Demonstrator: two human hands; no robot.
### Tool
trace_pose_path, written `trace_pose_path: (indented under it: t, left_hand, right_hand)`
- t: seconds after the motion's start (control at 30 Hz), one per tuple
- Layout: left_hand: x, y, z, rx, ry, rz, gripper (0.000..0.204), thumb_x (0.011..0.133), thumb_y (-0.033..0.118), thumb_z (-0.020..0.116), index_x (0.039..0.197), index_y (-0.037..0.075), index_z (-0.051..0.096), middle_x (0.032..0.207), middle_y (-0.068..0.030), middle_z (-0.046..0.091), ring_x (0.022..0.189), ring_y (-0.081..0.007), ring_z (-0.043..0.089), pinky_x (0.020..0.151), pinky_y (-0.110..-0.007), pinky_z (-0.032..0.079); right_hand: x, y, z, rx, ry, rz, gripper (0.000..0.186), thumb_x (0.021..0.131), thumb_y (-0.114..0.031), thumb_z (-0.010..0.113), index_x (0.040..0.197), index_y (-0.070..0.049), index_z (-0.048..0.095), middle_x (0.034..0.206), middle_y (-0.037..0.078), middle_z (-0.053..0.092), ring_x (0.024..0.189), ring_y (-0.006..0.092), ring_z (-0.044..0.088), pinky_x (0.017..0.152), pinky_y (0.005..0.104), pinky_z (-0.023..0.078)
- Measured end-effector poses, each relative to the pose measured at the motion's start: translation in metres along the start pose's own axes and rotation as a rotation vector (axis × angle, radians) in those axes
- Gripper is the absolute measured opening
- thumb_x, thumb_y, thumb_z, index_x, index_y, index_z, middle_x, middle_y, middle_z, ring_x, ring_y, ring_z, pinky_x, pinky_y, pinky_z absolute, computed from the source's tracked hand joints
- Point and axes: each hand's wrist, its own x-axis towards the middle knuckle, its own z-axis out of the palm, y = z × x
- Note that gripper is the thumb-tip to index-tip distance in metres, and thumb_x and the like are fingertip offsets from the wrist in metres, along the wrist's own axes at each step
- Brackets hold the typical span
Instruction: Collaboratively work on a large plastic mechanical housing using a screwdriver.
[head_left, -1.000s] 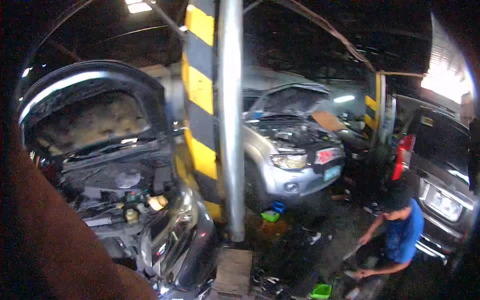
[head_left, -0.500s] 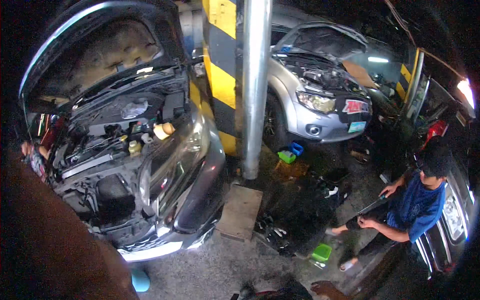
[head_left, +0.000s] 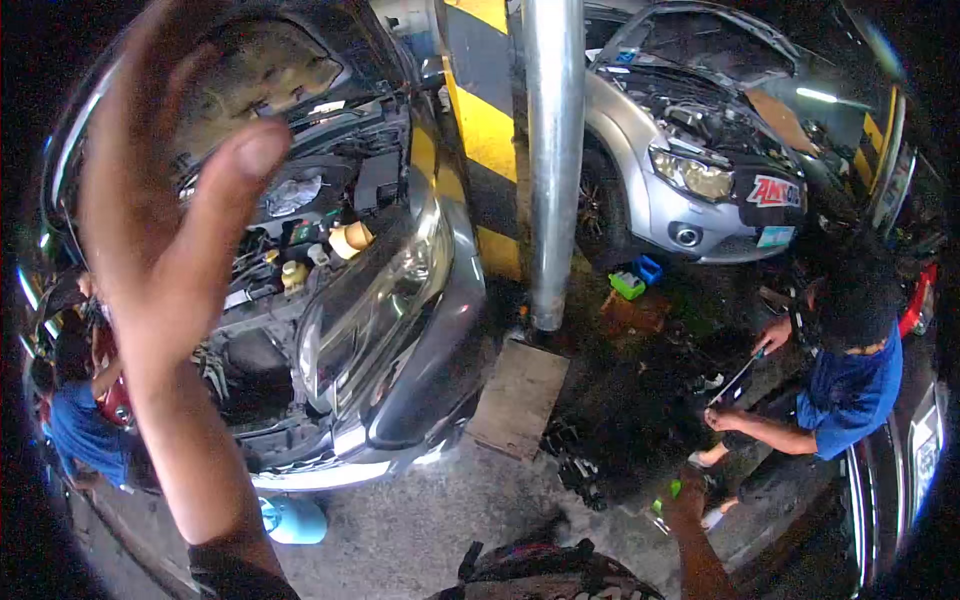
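My left hand [head_left: 170,225] is raised close in front of me at the left, slightly blurred, with the fingers up and the thumb apart. Nothing is in it. Behind it stands a dark car [head_left: 415,345] with its hood up and engine bay bare; a pale yellow funnel-like piece [head_left: 351,240] sits near the headlight. My right hand [head_left: 685,495] is low at the right, in front of a bright green tray [head_left: 668,492] that it partly covers. Its fingers are dim, and I cannot make out whether they hold anything.
A metal pipe [head_left: 556,170] and a striped pillar [head_left: 487,120] stand beyond a low wooden box [head_left: 520,395]. A co-worker [head_left: 850,390] at right holds a long rod [head_left: 733,381]. Another person [head_left: 88,430] is at far left. A light blue container [head_left: 297,521] and silver car [head_left: 690,170] are nearby.
My left hand has come up in front of the dark car, where a dark blurred shape was at lower left. My right hand has reached further forward, over the green tray. The view has shifted.
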Motion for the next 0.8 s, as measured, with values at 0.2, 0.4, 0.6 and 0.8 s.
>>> trace_pose_path:
  t: [0.2, 0.4, 0.6, 0.8]
  left_hand:
    - [-0.028, -0.075, 0.074, 0.182, -0.22, -0.337, 0.064, 0.084, 0.015, 0.072, 0.141, 0.004, 0.046, 0.138, -0.0185, 0.053, 0.131, -0.0293, 0.049, 0.11, -0.037, 0.034]
    - [-0.102, -0.166, 0.163, 0.159, -0.447, -0.471, 0.061, 0.083, 0.018, 0.072, 0.138, 0.004, 0.048, 0.129, -0.0212, 0.056, 0.124, -0.0372, 0.051, 0.106, -0.042, 0.039]
    - [-0.224, -0.268, 0.285, 0.237, -0.751, -0.586, 0.066, 0.083, 0.023, 0.07, 0.142, 0.006, 0.044, 0.141, -0.0256, 0.046, 0.132, -0.0419, 0.041, 0.111, -0.046, 0.034]
    - [-0.299, -0.325, 0.371, 0.391, -0.856, -0.566, 0.075, 0.087, 0.033, 0.066, 0.148, 0.006, 0.033, 0.153, -0.0239, 0.027, 0.138, -0.0426, 0.033, 0.115, -0.048, 0.03]
  right_hand:
    - [0.053, -0.024, 0.021, -0.181, 0.047, -0.169, 0.066, 0.084, -0.029, 0.064, 0.14, -0.001, 0.042, 0.143, 0.03, 0.04, 0.13, 0.0475, 0.038, 0.108, 0.054, 0.034]
    - [0.057, -0.018, 0.068, -0.129, -0.012, 0.003, 0.069, 0.083, -0.032, 0.066, 0.141, -0.003, 0.041, 0.138, 0.025, 0.044, 0.128, 0.0432, 0.041, 0.109, 0.0514, 0.034]
    - [0.073, -0.067, 0.067, 0.105, -0.09, 0.578, 0.059, 0.093, -0.041, 0.053, 0.136, -0.001, 0.047, 0.139, 0.026, 0.045, 0.132, 0.0402, 0.039, 0.114, 0.0501, 0.027]
    - [0.083, -0.089, 0.063, -0.11, -0.076, 0.692, 0.062, 0.099, -0.046, 0.04, 0.139, 0.001, 0.045, 0.147, 0.024, 0.04, 0.137, 0.0401, 0.034, 0.117, 0.0509, 0.02]
